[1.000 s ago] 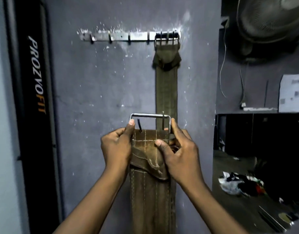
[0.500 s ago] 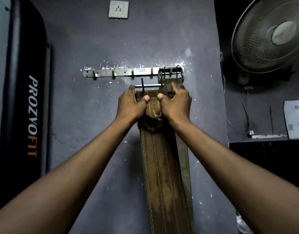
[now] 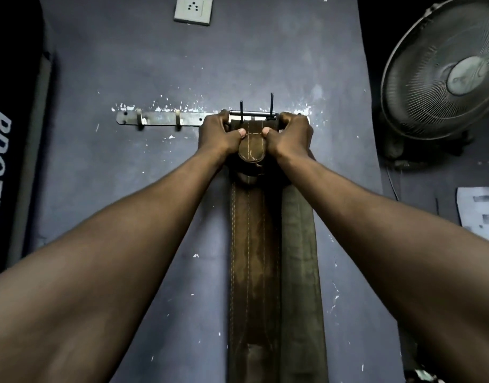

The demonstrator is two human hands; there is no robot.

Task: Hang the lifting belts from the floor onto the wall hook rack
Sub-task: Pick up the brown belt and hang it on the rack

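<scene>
A brown stitched lifting belt (image 3: 251,261) hangs straight down the grey wall. Both my hands grip its top end: my left hand (image 3: 219,135) on the left side, my right hand (image 3: 289,135) on the right, thumbs pressed on the folded leather. Its metal buckle (image 3: 254,113) with two upright prongs is held level with the right end of the wall hook rack (image 3: 160,118). Whether the buckle sits on a hook is hidden by my hands. Behind it, slightly to the right, an olive lifting belt (image 3: 300,261) hangs from the same rack end.
Two free hooks show on the rack's left part. A wall socket (image 3: 193,9) is above. A fan (image 3: 445,67) stands at the right, a black padded machine with white lettering (image 3: 5,150) at the left, and a paper sheet (image 3: 479,214) on the right wall.
My hands have raised the brown belt's buckle from chest height up to the rack's right end, in front of the hung olive belt. The view has tilted upward.
</scene>
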